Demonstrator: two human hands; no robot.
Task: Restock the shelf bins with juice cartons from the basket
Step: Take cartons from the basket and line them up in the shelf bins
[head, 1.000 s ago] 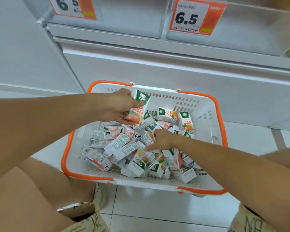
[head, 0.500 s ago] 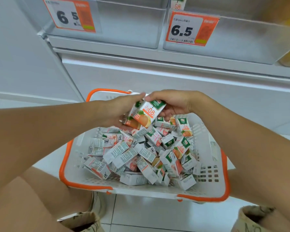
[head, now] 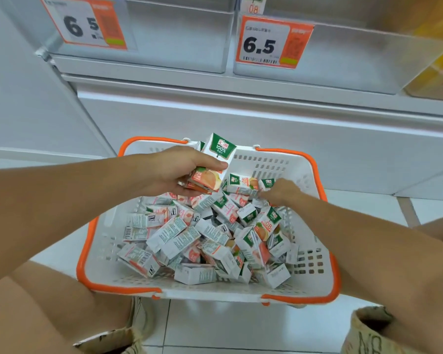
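Juice cartons (head: 205,241), small white boxes with green tops and orange fruit print, lie jumbled in the white, orange-rimmed basket (head: 315,282) on the floor below the shelf bins (head: 179,44). Left hand (head: 174,172) grips a few cartons at the far side; right hand (head: 279,191) reaches down into the pile, its fingers hidden.
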